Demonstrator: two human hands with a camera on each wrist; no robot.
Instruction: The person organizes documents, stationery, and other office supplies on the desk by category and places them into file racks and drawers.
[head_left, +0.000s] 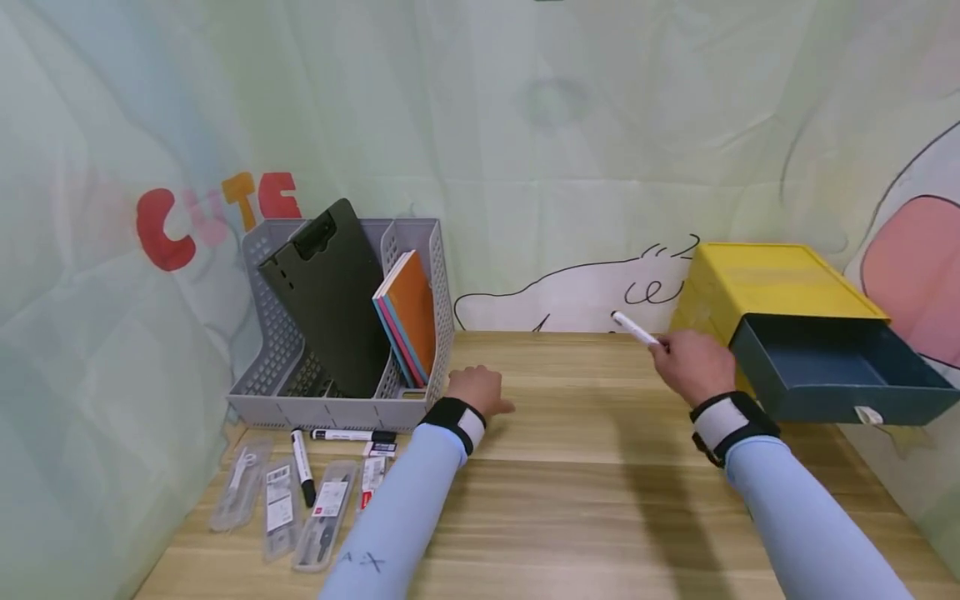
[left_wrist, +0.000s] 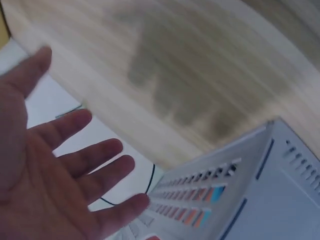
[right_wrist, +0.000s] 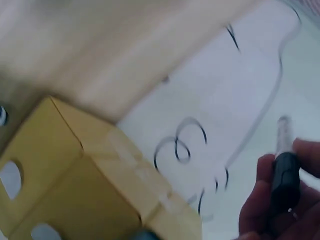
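Note:
A white marker (head_left: pixel 634 327) with a black cap is pinched between the thumb and fingers of my right hand (head_left: pixel 697 364), raised beside the yellow drawer box (head_left: pixel 780 279). The right wrist view shows the marker's black end (right_wrist: pixel 286 182) nearest the palm. Just right of the grey desk organizer (head_left: pixel 322 412), my left hand (head_left: pixel 477 389) hovers over the table with nothing in it. Its fingers are spread in the left wrist view, close to the organizer's perforated side (left_wrist: pixel 200 187). The box's dark blue drawer (head_left: pixel 862 400) is pulled out, below and right of my right hand.
The organizer holds a black clipboard (head_left: pixel 330 308) and several notebooks (head_left: pixel 411 317). Before it on the wooden table (head_left: pixel 555 500) lie two markers (head_left: pixel 302 467), clear plastic cases (head_left: pixel 326 517) and small packs (head_left: pixel 372 475). A printed curtain (head_left: pixel 555 208) hangs behind.

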